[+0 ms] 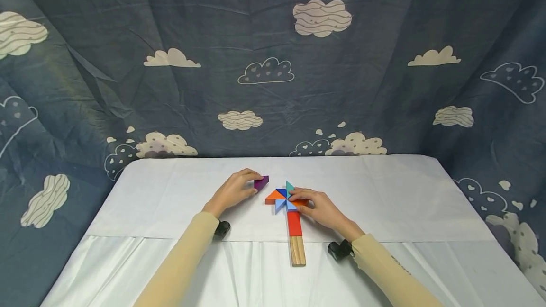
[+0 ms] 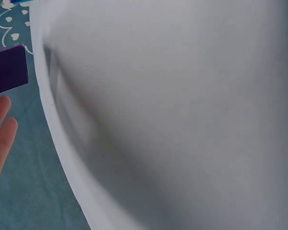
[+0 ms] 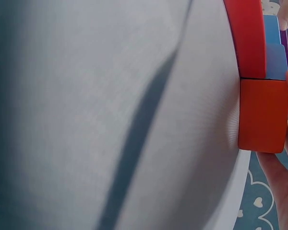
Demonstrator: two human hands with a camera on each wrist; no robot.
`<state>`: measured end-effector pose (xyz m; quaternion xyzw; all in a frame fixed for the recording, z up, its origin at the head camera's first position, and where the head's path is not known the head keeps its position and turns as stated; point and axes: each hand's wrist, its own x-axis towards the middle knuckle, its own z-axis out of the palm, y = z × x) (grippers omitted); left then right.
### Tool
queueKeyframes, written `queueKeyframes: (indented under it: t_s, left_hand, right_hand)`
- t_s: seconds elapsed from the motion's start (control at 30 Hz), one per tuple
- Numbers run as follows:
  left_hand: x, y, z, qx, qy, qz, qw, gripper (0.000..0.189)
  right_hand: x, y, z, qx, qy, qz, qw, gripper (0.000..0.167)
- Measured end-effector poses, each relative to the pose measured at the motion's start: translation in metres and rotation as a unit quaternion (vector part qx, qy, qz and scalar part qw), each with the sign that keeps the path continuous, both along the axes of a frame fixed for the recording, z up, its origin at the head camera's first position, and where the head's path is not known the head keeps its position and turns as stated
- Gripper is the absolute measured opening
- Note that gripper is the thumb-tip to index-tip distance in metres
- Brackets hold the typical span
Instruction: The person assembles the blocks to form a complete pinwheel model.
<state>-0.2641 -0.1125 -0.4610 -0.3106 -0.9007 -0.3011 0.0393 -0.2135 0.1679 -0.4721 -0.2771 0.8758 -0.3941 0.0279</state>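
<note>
In the head view my left hand (image 1: 233,192) pinches a purple block (image 1: 261,183) by its edge, to the left of a pinwheel-like figure of coloured blocks. The same purple block (image 2: 10,69) shows between fingers in the left wrist view. My right hand (image 1: 321,206) reaches over the figure's right side and grips an orange block (image 1: 301,202), partly hidden by the fingers. In the right wrist view the orange block (image 3: 263,116) touches the red block (image 3: 249,40). Around the centre lie light blue (image 1: 279,205), dark blue (image 1: 281,192), teal (image 1: 289,187) and another orange block (image 1: 274,196).
Below the pinwheel runs a column made of a red block (image 1: 294,224) and a bare-wood block (image 1: 297,251). A white cloth (image 1: 170,203) covers the table. Behind it hangs a dark curtain (image 1: 239,27) with cloud prints.
</note>
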Motion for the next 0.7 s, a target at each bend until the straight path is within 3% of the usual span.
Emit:
queueKeyframes:
  t_s: [0.37, 0.7]
  left_hand:
    - [0.017, -0.002, 0.006, 0.036, 0.036, -0.046, 0.9977, 0.034]
    - [0.04, 0.004, 0.014, 0.049, 0.054, -0.089, 0.9934, 0.036]
  right_hand:
    - [0.001, 0.0, -0.001, 0.004, 0.002, -0.002, 1.0, 0.027]
    - [0.001, -0.001, 0.0, 0.01, -0.001, -0.005, 0.9999, 0.027]
